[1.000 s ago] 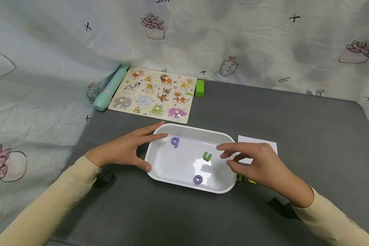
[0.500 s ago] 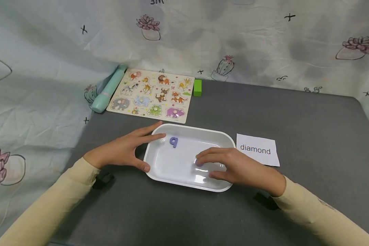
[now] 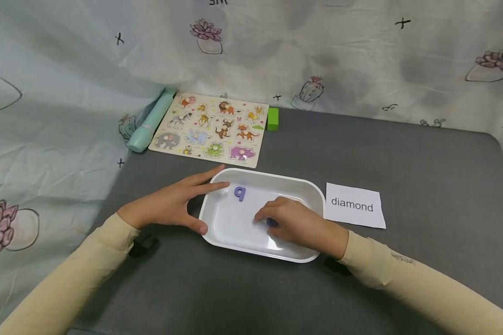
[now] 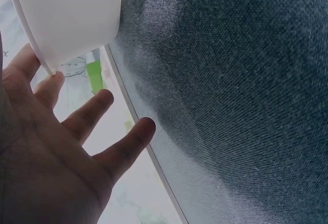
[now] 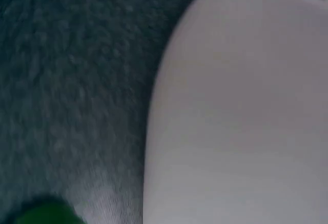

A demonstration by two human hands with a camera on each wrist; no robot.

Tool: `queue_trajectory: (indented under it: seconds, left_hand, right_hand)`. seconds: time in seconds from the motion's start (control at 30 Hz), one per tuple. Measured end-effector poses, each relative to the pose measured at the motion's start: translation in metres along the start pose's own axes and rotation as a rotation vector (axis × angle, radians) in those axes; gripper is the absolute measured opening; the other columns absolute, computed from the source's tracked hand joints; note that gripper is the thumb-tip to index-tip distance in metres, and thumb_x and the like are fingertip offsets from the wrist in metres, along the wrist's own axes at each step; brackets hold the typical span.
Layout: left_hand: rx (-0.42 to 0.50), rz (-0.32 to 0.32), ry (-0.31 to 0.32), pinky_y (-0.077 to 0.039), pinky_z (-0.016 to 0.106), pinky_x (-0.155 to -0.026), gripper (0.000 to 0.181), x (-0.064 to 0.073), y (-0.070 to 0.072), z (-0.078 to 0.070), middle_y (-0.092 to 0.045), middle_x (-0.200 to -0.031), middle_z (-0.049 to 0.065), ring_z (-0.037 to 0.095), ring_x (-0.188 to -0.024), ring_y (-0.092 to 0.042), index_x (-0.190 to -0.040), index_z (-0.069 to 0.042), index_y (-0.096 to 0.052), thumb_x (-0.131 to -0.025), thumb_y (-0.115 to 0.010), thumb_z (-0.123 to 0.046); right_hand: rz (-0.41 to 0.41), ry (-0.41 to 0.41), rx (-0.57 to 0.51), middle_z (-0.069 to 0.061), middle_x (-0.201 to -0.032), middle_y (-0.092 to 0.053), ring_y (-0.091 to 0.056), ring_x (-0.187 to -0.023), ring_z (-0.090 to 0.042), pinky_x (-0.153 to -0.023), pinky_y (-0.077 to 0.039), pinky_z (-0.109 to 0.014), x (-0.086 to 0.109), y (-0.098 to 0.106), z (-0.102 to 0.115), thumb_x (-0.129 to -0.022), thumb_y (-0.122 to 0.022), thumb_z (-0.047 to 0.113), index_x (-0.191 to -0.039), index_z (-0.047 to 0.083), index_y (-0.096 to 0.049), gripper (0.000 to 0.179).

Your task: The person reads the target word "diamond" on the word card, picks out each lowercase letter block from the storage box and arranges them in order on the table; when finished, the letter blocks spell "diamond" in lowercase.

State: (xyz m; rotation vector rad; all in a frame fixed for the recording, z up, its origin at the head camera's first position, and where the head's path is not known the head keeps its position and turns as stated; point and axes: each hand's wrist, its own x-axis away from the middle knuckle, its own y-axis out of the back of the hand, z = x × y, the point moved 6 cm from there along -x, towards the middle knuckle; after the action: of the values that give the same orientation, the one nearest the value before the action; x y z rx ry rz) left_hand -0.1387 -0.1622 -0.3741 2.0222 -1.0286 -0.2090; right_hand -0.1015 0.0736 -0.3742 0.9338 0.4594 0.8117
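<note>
The left hand rests at the left end of a white tray, its grip spread: the thumb lies along the near-left rim, and the extended fingers reach the far-left edge, seemingly to steady it. The left wrist view bears this out, with straight fingers spread apart and some of them against the rim.

The right hand reaches over the tray's right half with its fingers bent downward. A dark purple piece shows in the gap between fingers and thumb, largely covered, so I cannot tell whether that grip pinches it or merely closes in around it. A purple letter piece, shaped like a q, lies apart on the tray floor toward the far left.

Just right of the tray lies a paper card reading "diamond". Farther off on the grey surface are an animal puzzle board, a green block at its right edge and a teal cylinder along its left.

The step in hand looks like handling the covered piece inside the tray. The next move, I judge, calls for a sure fingertip hold there while the left hand keeps the tray from sliding.
</note>
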Motion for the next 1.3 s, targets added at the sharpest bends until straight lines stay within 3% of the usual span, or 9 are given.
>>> queue_trajectory:
  seconds: [0.2,0.37,0.57,0.73,0.87,1.03,1.1,1.2,1.3]
  left_hand:
    - [0.0,0.003,-0.004,-0.028,0.063,-0.111,0.105,-0.002,-0.002,0.0,0.002,-0.169,-0.015,0.029,-0.152,-0.014,-0.16,-0.036,-0.032,-0.073,-0.088,-0.054]
    - [0.008,0.003,0.004,-0.028,0.062,-0.111,0.105,-0.003,-0.002,-0.001,0.001,-0.169,-0.015,0.028,-0.152,-0.015,-0.16,-0.036,-0.034,-0.072,-0.088,-0.055]
    - [0.003,-0.004,-0.027,-0.027,0.062,-0.112,0.105,-0.003,-0.002,-0.002,0.001,-0.169,-0.014,0.029,-0.152,-0.014,-0.16,-0.035,-0.033,-0.072,-0.087,-0.056]
    - [-0.003,-0.005,-0.046,-0.027,0.062,-0.111,0.105,-0.003,-0.002,-0.002,0.002,-0.169,-0.013,0.029,-0.152,-0.013,-0.16,-0.035,-0.032,-0.073,-0.087,-0.054]
    - [0.002,-0.004,-0.051,-0.028,0.061,-0.111,0.104,-0.004,-0.001,-0.003,0.001,-0.169,-0.013,0.028,-0.152,-0.014,-0.16,-0.034,-0.033,-0.073,-0.088,-0.053]
    - [-0.006,0.003,-0.045,-0.028,0.061,-0.112,0.104,-0.004,0.0,-0.002,0.002,-0.169,-0.012,0.029,-0.152,-0.014,-0.16,-0.033,-0.033,-0.074,-0.087,-0.053]
    - [-0.007,0.005,-0.038,-0.028,0.062,-0.111,0.104,-0.004,0.0,-0.002,0.002,-0.169,-0.012,0.029,-0.152,-0.014,-0.16,-0.033,-0.033,-0.074,-0.087,-0.054]
    - [-0.001,0.004,-0.027,-0.028,0.063,-0.111,0.104,-0.002,0.0,-0.001,0.002,-0.169,-0.012,0.031,-0.152,-0.014,-0.16,-0.033,-0.033,-0.074,-0.087,-0.053]
    - [0.005,0.004,-0.018,-0.028,0.063,-0.111,0.104,0.0,0.0,-0.001,0.001,-0.17,-0.011,0.032,-0.152,-0.013,-0.16,-0.033,-0.032,-0.074,-0.087,-0.053]
  right_hand:
    - [-0.048,0.0,0.051,0.001,-0.105,-0.073,-0.066,-0.097,-0.018,-0.086,-0.053,-0.035,0.001,-0.001,0.002,-0.082,-0.081,-0.003,-0.109,0.011,-0.077,0.03]
    - [-0.168,0.053,0.005,0.001,-0.102,-0.072,-0.063,-0.088,-0.013,-0.076,-0.054,-0.031,0.017,0.026,0.01,-0.082,-0.081,-0.002,-0.109,0.011,-0.076,0.03]
    - [-0.371,0.068,-0.01,0.006,-0.104,-0.072,-0.065,-0.086,-0.008,-0.071,-0.054,-0.021,0.066,0.078,0.013,-0.075,-0.083,-0.008,-0.109,0.013,-0.075,0.041]
    - [-0.458,-0.032,0.042,0.009,-0.107,-0.072,-0.069,-0.092,-0.009,-0.083,-0.049,-0.012,0.119,0.1,0.0,-0.077,-0.084,0.0,-0.113,0.019,-0.074,0.042]
    - [-0.47,-0.125,0.054,0.01,-0.111,-0.07,-0.068,-0.098,-0.004,-0.084,-0.05,-0.013,0.161,0.097,-0.02,-0.086,-0.083,0.02,-0.115,0.023,-0.073,0.032]
    - [-0.454,-0.244,0.091,0.003,-0.109,-0.071,-0.066,-0.098,0.004,-0.08,-0.049,-0.009,0.204,0.076,-0.046,-0.062,-0.089,-0.009,-0.115,0.016,-0.072,0.061]
    - [-0.451,-0.265,0.097,-0.002,-0.11,-0.072,-0.068,-0.094,0.002,-0.079,-0.049,-0.009,0.216,0.066,-0.054,-0.061,-0.091,-0.009,-0.118,0.011,-0.071,0.063]
    - [-0.451,-0.271,0.133,-0.004,-0.106,-0.073,-0.07,-0.086,-0.004,-0.076,-0.049,-0.009,0.227,0.051,-0.065,-0.083,-0.086,0.03,-0.124,0.008,-0.068,0.05]
    - [-0.456,-0.253,0.187,-0.002,-0.1,-0.073,-0.07,-0.079,-0.008,-0.072,-0.049,-0.011,0.23,0.041,-0.07,-0.094,-0.056,0.06,-0.127,0.009,-0.067,0.062]
